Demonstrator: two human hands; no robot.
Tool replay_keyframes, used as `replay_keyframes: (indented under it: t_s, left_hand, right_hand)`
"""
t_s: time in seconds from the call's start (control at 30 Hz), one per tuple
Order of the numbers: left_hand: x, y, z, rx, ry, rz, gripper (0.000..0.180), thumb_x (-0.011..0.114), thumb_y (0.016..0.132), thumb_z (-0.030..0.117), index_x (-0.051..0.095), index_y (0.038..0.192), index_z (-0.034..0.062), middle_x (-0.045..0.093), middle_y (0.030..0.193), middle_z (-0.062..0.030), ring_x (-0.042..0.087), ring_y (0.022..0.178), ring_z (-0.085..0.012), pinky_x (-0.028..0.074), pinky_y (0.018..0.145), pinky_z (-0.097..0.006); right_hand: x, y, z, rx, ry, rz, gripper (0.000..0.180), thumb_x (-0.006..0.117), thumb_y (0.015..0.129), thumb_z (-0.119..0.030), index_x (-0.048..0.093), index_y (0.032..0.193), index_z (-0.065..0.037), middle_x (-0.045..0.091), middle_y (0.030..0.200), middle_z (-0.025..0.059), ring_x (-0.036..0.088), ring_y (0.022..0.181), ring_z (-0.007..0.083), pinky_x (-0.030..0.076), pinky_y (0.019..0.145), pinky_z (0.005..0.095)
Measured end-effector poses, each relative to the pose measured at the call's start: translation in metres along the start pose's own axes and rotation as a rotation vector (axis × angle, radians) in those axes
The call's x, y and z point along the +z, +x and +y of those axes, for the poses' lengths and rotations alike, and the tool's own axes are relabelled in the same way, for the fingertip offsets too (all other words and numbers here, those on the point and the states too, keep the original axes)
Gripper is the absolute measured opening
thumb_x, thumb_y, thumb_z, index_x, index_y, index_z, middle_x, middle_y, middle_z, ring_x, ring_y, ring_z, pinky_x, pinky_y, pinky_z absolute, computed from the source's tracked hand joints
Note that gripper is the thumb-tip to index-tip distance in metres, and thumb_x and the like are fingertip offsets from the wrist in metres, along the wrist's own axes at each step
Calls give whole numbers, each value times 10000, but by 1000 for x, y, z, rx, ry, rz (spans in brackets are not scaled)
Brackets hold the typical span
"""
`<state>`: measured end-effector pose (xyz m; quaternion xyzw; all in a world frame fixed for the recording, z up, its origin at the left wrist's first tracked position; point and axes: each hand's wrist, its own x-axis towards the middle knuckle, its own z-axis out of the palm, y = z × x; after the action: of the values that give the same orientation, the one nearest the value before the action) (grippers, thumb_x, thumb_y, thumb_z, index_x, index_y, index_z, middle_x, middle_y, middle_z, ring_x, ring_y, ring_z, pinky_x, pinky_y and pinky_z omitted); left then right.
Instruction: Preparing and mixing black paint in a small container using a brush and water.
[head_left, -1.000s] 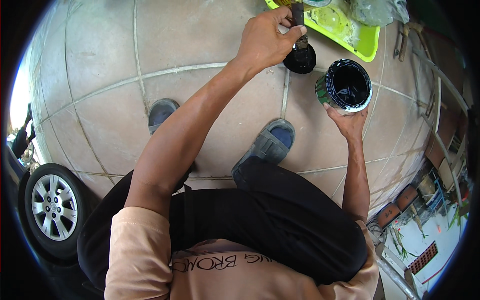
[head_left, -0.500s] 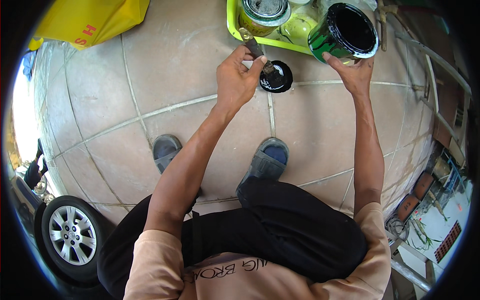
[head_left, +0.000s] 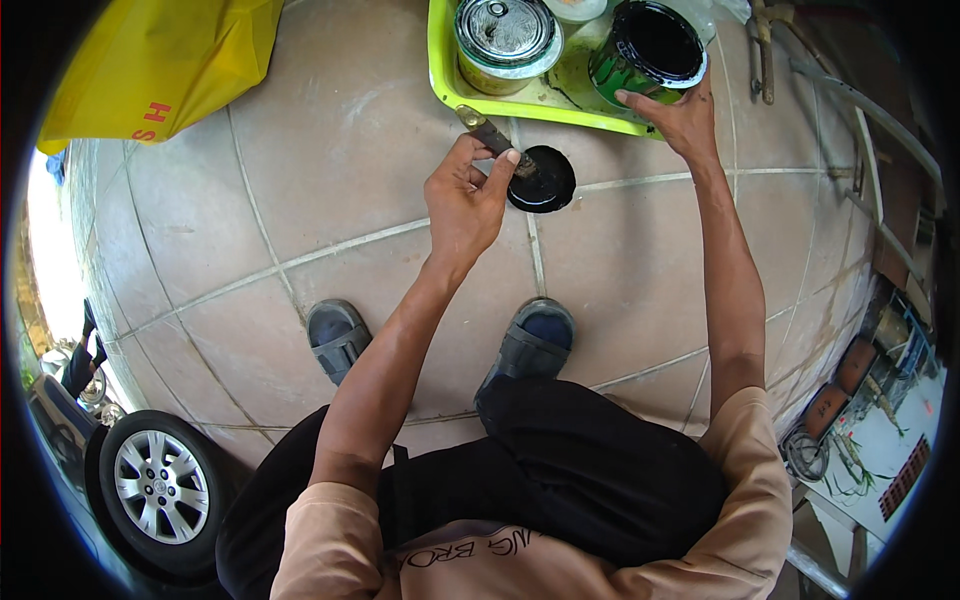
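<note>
My left hand (head_left: 467, 200) pinches a paint-stained paintbrush (head_left: 489, 136) with a yellowish handle end. Its dark working end is over a round black lid (head_left: 550, 183), glossy with wet paint, on the floor; whether it touches the lid is hard to tell. My right hand (head_left: 685, 120) grips the lower side of a green paint can (head_left: 612, 78), open at the top and black inside. The can is at the right part of a yellow-green tray (head_left: 530, 110). A closed can with a silver lid (head_left: 507, 28) stands in the tray's left part.
A yellow bag (head_left: 190, 70) lies at the far left. Pale tiled floor (head_left: 330, 170) spreads around my sandals (head_left: 540, 335). At lower left is a car wheel (head_left: 160, 487). Metal bars (head_left: 860, 110) and a coil of cable (head_left: 806, 455) are along the right.
The green can has moved left and come down into the tray with my right hand still on it. My left hand keeps the brush over the lid. The view has shifted slightly.
</note>
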<state>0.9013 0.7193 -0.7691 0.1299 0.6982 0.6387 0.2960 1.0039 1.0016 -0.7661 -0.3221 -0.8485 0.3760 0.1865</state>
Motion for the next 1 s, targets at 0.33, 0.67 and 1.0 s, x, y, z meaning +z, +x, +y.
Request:
replay_keyframes:
  t_s: [0.33,0.67,1.0]
  left_hand:
    - [-2,0,0,-13,-14,9,142,731,936,74,670,1035,-8,711,902,-41,499,574,-24,389,508,-213]
    - [-3,-3,6,20,49,-15,154,733,943,101,677,1027,-15,708,890,-56,503,542,-34,389,500,-227]
    - [9,-15,5,410,432,-178,212,748,869,103,717,1077,73,704,925,-83,685,731,-262,535,633,-347]
  right_hand:
    - [1,-4,-4,16,-198,-5,1227,992,564,-469,288,1467,-26,629,1314,226,624,1240,337,503,1074,431]
    - [-21,-22,-13,9,-248,-7,1363,996,567,-447,156,1559,-38,550,1403,263,591,1277,387,494,1087,473]
    - [2,-113,-123,0,180,-255,577,930,732,-255,710,1219,-35,657,788,43,611,730,111,516,697,264]
